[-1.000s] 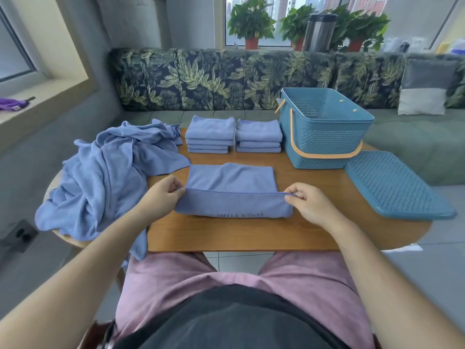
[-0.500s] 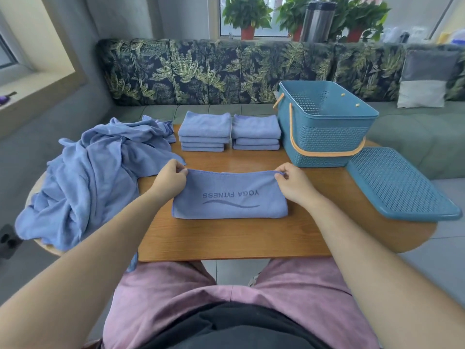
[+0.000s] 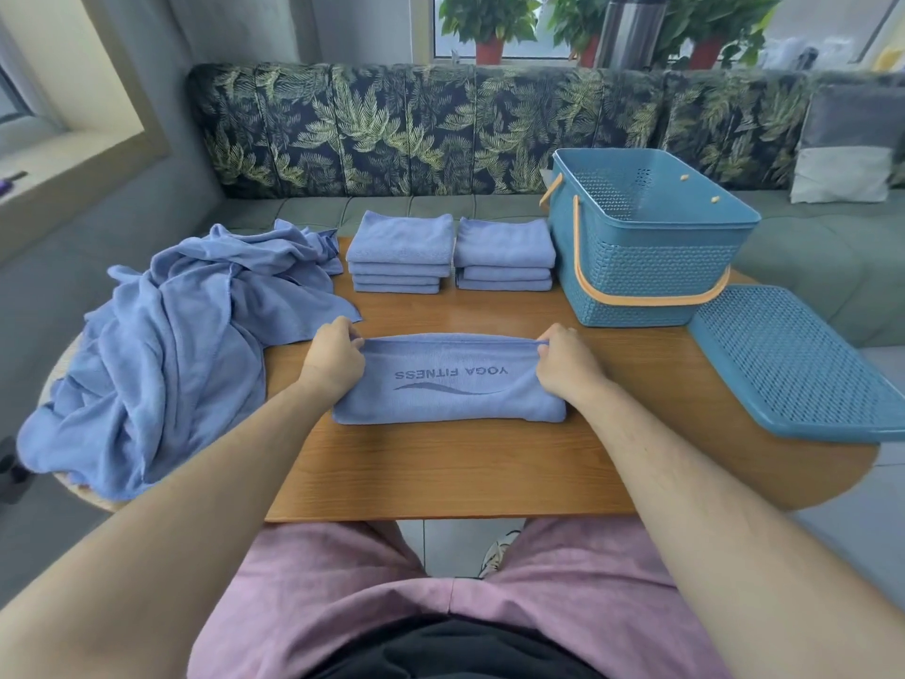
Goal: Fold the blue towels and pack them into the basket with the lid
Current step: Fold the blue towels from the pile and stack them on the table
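As left hand (image 3: 333, 357) and right hand (image 3: 568, 365) fingers (image 3: 544, 343) pinch one towel (image 3: 448, 399), two folded stacks (image 3: 399, 252), one basket (image 3: 646, 281), one lid (image 3: 793, 360) sit nearby.

Soft window daylight, wide-angle edge distortion

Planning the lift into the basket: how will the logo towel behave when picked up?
Probably floppy: the folded towel drapes limply from the left hand and right hand pinching its far corners. Likely light, thin cloth. Its layers may fall open unless supported.
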The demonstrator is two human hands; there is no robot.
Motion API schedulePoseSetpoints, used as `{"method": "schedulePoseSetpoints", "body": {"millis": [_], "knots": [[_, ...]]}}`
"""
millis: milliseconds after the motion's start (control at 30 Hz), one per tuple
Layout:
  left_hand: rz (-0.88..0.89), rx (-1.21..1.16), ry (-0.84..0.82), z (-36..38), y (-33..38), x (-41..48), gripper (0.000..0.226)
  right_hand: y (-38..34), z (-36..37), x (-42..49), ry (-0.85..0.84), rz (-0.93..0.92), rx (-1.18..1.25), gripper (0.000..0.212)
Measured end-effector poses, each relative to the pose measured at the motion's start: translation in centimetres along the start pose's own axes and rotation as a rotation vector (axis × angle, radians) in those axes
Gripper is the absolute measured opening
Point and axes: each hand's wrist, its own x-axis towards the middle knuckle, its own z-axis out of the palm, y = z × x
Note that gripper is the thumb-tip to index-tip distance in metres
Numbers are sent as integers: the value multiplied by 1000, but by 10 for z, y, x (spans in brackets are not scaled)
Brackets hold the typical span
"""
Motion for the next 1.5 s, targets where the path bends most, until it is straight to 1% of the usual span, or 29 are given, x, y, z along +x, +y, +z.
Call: {"method": "schedulePoseSetpoints", "body": {"millis": [133, 233, 333, 433, 533, 600, 633, 667, 700, 733, 767, 833, 867, 900, 933, 1000, 1100, 1333, 1433, 1500], "knots": [[16, 5, -1, 1, 3, -1, 5, -4, 1, -6, 53, 29, -10, 15], [48, -49, 39, 0, 11, -2, 8, -9, -1, -8, 124, -20, 36, 11], [18, -84, 60, -5, 15, 1, 10, -12, -3, -3, 157, -65, 59, 10], [-8, -69, 51, -1, 15, 7, 10, -14, -5, 5, 146, -73, -22, 13], [-9, -33, 50, 8, 12, 13, 8, -16, -1, 11, 88, -40, -67, 15], [-6, 42, 83, 13, 12, 12, 7, -21, 0, 10, 76, -3, -87, 14], [21, 159, 135, 16, 13, 9, 12, -24, 1, 8, 100, 7, -126, 17], [70, 288, 195, 20, 17, 4, 19, -28, 2, 5, 150, -6, -193, 24], [153, 363, 238, 26, 23, -3, 25, -35, 5, 1, 208, -37, -243, 32], [246, 361, 227, 32, 34, -11, 31, -45, 8, -4, 250, -87, -244, 39], [316, 293, 154, 39, 47, -19, 38, -57, 12, -11, 234, -138, -215, 44], [375, 207, -85, 56, 61, -32, 50, -82, 28, -24, 73, -192, -133, 48], [405, 235, -184, 63, 63, -36, 58, -90, 38, -29, -18, -195, -115, 49], [431, 300, -242, 68, 60, -38, 66, -93, 46, -32, -86, -187, -110, 50], [430, 344, -258, 71, 56, -38, 66, -91, 51, -35, -130, -172, -115, 51], [350, 318, -212, 69, 47, -36, 54, -78, 52, -36, -160, -149, -144, 54], [234, 299, -215, 58, 35, -29, 54, -58, 43, -38, -157, -135, -185, 57], [179, 356, -230, 34, 6, -25, 57, -18, 28, -35, -170, -57, -220, 59], [169, 379, -244, 29, 1, -20, 62, -15, 25, -34, -187, -72, -238, 59], [172, 384, -257, 28, 0, -19, 64, -18, 26, -35, -191, -49, -274, 59]]}}
